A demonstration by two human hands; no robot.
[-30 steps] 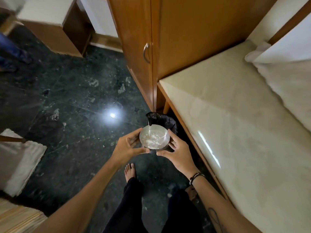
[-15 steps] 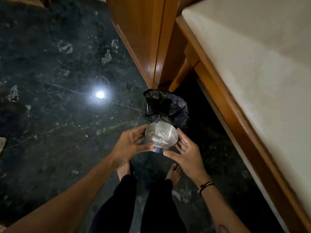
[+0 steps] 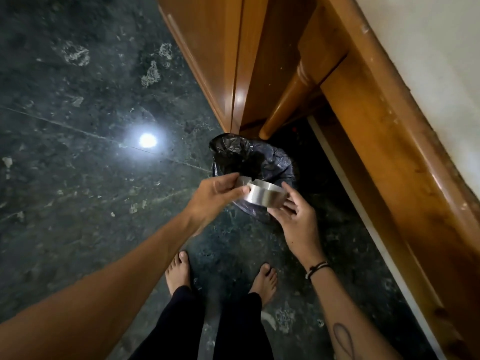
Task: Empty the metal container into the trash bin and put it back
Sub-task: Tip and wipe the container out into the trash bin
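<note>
A round metal container is held over the near rim of a trash bin lined with a black bag. The container is tipped away from me, so only its shiny side wall shows and its contents are hidden. My left hand grips its left side with thumb and fingers. At its right lower edge my right hand pinches the rim. The bin stands on the dark floor by the corner of a wooden cabinet.
A wooden cabinet rises behind the bin, and a wooden bed frame with a turned leg runs along the right. My bare feet stand on dark green marble floor, which reflects a ceiling light.
The view has dropped closer to the bin. Both hands have carried the container forward over the bin and tipped it, so its inside no longer faces me.
</note>
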